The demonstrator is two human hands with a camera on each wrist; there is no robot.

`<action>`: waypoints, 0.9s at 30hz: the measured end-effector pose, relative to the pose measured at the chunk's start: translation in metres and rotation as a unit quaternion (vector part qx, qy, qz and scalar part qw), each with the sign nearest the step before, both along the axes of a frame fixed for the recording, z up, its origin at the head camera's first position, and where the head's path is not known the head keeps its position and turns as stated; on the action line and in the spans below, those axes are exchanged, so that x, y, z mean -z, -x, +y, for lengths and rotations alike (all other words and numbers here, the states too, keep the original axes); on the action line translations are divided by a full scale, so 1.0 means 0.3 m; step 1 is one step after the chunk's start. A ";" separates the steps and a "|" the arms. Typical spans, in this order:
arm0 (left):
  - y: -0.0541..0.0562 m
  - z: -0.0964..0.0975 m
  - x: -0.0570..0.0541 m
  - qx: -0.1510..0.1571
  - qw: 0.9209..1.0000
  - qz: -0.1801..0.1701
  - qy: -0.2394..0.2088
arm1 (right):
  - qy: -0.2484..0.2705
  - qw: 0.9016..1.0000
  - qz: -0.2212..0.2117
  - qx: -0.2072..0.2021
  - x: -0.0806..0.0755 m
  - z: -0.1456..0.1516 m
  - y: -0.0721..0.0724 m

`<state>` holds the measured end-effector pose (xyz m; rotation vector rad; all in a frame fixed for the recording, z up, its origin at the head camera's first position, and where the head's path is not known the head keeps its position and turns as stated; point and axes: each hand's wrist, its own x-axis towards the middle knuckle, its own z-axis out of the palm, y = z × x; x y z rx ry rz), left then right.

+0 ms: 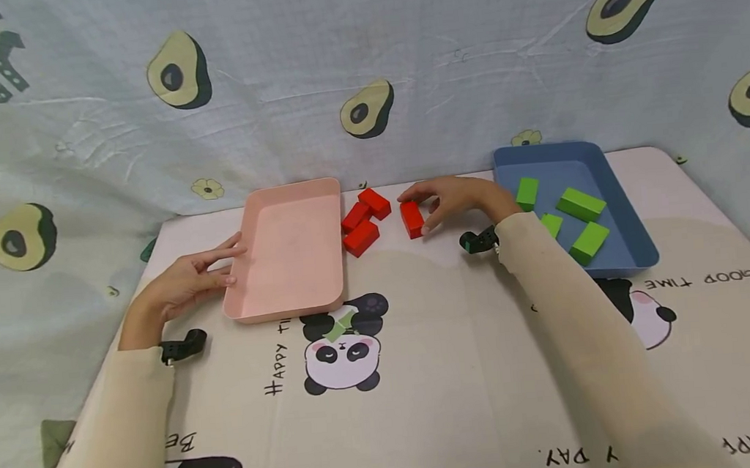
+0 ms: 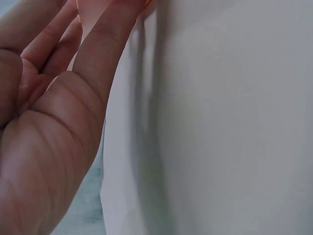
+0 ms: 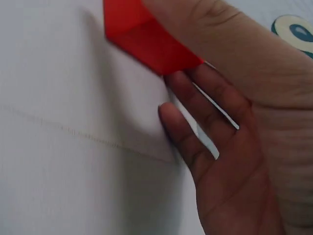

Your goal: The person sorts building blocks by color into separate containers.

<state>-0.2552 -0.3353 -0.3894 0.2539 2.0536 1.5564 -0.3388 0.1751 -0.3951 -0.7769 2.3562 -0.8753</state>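
Observation:
My right hand (image 1: 454, 197) pinches a red block (image 1: 412, 220) between thumb and fingers, near the back of the table. In the right wrist view the thumb covers part of this red block (image 3: 146, 41). Just left of it lie several other red blocks (image 1: 361, 239), close together beside a pink tray (image 1: 293, 248). My left hand (image 1: 193, 281) is at that tray's left side, its rather straight fingers touching the rim. The left wrist view shows only a bit of the pink tray (image 2: 90, 12) behind the left hand (image 2: 54, 112).
A blue tray (image 1: 624, 207) stands at the back right, partly behind the right forearm. Several green blocks (image 1: 580, 204) lie in it. The table (image 1: 440, 390) wears a panda-print cover, and an avocado-print cloth (image 1: 269, 66) hangs behind it.

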 end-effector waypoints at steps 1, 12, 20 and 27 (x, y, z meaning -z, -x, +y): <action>0.001 0.002 -0.002 -0.001 1.000 0.000 0.003 | 0.001 1.000 0.000 -0.001 0.000 0.001 0.005; -0.004 0.006 -0.008 -0.004 1.000 0.001 0.011 | -0.002 0.998 -0.005 -0.059 -0.014 -0.007 0.058; -0.006 0.009 -0.009 -0.005 1.000 0.001 0.003 | -0.009 0.998 -0.002 -0.060 -0.004 -0.008 0.065; -0.010 0.008 -0.008 -0.008 1.000 0.000 0.001 | -0.008 0.999 0.029 -0.046 0.008 -0.007 0.057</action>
